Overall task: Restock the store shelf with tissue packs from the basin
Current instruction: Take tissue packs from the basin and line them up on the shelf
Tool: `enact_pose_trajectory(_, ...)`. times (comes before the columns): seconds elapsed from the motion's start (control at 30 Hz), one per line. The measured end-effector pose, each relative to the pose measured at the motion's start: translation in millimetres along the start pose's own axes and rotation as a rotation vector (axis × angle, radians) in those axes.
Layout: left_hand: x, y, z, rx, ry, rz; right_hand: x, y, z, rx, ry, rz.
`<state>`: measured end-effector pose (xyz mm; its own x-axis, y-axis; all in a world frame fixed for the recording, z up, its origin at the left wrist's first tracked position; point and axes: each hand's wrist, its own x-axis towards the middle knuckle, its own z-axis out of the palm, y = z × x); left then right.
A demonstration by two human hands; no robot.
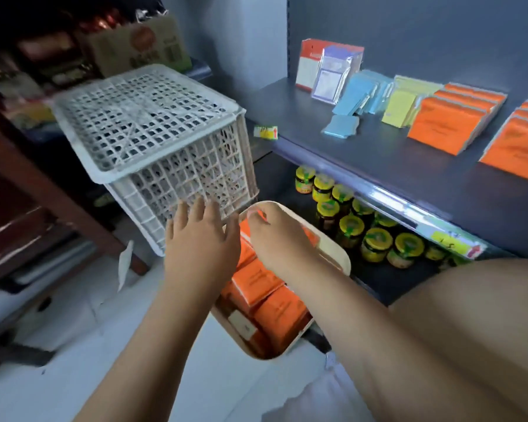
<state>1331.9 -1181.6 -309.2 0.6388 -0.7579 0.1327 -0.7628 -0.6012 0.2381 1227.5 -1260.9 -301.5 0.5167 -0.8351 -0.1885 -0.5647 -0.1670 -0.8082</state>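
Under your two hands, the basin (336, 248) holds many packs yet to shelve.
Your left hand (200, 239) hovers flat, fingers spread, holding nothing, just beside the white crate (153, 129). Your right hand (275, 236) seems to pinch the upturned edge of one orange pack (258, 215) at the basin's far end. Below your wrists, tissue packs (275, 312) lie tilted, long axes apparently crosswise, though blur hides much. Up-right of your right hand, the shelf (378, 153) already carries leaning orange rows (448, 126).
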Motion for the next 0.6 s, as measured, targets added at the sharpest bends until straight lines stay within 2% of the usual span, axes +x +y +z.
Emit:
enact_pose_trajectory(0.1,-10.3,-26.5,36.7,-0.034,-0.125,-0.077,7.4,36.1,37.5,0.001,-0.011,0.103)
enact_pose_trajectory(0.33,-31.0,-41.6,105.1,-0.163,-0.336,-0.077,13.6,114.0,63.6,-0.136,-0.161,0.259)
enact_pose_trajectory(0.47,-15.9,-34.9,124.5,-0.3,-0.44,-0.221,23.4,123.2,64.9,-0.118,-0.178,0.431)
enact_pose_trajectory(0.53,-5.2,-37.1,134.9,-0.309,-0.44,-0.289,28.9,121.8,70.9,-0.063,-0.197,0.556)
enact_pose_trajectory(0.6,6.7,-41.1,143.5,-0.361,-0.411,-0.427,33.9,122.8,78.7,0.07,-0.216,0.702)
